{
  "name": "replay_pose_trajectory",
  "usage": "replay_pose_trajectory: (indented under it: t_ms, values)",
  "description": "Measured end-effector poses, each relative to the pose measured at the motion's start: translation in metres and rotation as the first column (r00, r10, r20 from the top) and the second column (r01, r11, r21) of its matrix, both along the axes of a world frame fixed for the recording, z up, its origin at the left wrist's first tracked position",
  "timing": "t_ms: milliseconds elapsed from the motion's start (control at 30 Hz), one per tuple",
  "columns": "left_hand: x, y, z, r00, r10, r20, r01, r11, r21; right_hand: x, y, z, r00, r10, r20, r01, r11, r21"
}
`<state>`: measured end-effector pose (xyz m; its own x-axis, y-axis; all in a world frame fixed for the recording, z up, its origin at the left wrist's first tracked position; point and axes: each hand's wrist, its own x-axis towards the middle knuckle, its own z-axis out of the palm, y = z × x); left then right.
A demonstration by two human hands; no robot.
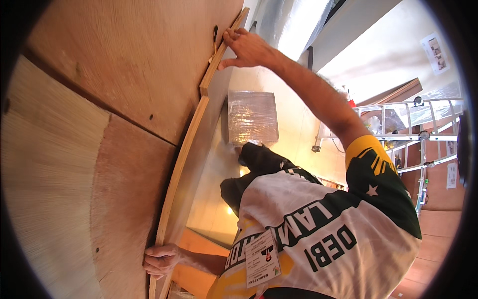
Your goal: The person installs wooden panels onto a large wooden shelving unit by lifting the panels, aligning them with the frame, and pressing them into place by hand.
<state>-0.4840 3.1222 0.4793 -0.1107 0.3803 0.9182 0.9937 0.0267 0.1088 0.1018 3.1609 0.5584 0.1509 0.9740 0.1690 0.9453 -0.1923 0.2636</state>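
Note:
Reaching out at the lower left, my left hand (162, 259) has its fingers wrapped round the edge of a pale plywood panel (181, 164). Farther up, my right hand (245, 48) grips the edge of an adjoining plywood piece (213, 70), its fingers over the rim and the thumb apart on the near side. The two edges meet in a small step between my hands. Beside my right fingers, a thin black and orange item (215, 37) rests against the wood; its kind is unclear. Broad wooden faces (124, 65) with dark seams and small round holes fill the left side.
A box-shaped bundle in clear wrap (253, 117) lies beyond my feet. Shiny plastic sheeting (294, 25) is at the top. To the right stand a metal ladder (418, 137) and brown boards (393, 93). A badge (263, 259) hangs at my chest.

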Motion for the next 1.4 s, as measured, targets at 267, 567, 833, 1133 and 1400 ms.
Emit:
replay_pose_trajectory:
  t_ms: [267,567,833,1133,1400]
  values:
    - [-0.001,0.000,0.002,0.999,-0.002,-0.032,0.005,0.997,0.077,-0.007,-0.006,0.002,0.999,0.014,0.037,-0.015,1.000,0.012]
    - [0.014,0.003,0.005,0.994,0.071,-0.087,-0.068,0.997,0.041,0.001,-0.007,0.001,0.996,0.068,0.050,-0.075,0.984,0.164]
    - [0.005,-0.004,0.001,0.979,0.121,-0.165,-0.130,0.991,-0.043,0.096,-0.001,0.001,0.907,0.412,0.085,-0.413,0.837,0.359]
    - [-0.004,-0.001,-0.007,0.942,0.113,-0.315,-0.119,0.993,-0.001,0.190,0.024,-0.009,0.830,0.531,-0.173,-0.466,0.829,0.309]
    - [0.000,-0.011,-0.008,0.866,0.207,-0.455,-0.183,0.978,0.097,0.198,0.041,-0.016,0.734,0.639,-0.229,-0.521,0.747,0.414]
